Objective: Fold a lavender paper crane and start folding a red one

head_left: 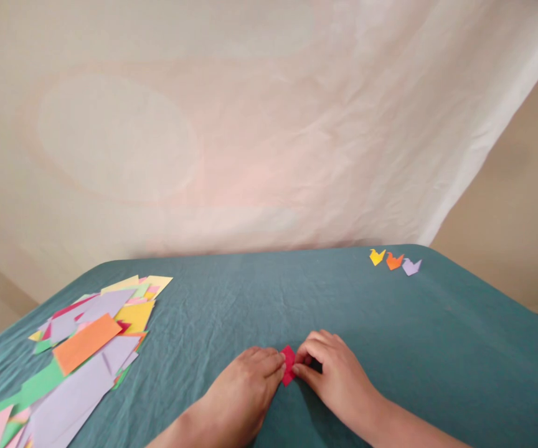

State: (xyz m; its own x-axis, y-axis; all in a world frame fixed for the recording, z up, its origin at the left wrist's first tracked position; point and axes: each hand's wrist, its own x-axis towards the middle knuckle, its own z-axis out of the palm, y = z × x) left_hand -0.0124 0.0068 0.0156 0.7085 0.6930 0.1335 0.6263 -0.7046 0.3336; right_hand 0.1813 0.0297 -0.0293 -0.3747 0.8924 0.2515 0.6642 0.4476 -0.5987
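A small folded piece of red paper (288, 366) lies low on the cloth, near the front of the table. My left hand (253, 376) comes from the left with its fingers closed on the paper's left side. From the right, my right hand (327, 367) pinches the paper's right edge between thumb and forefinger. The fingers cover both sides of the paper, so only its middle strip shows, with a pointed top and bottom.
A spread pile of coloured paper sheets (86, 345) covers the table's left side. Three folded paper birds, yellow (377, 257), orange (395, 261) and lilac (411, 267), lie at the back right. Behind the green tablecloth (231, 298) hangs a pale sheet (250, 137).
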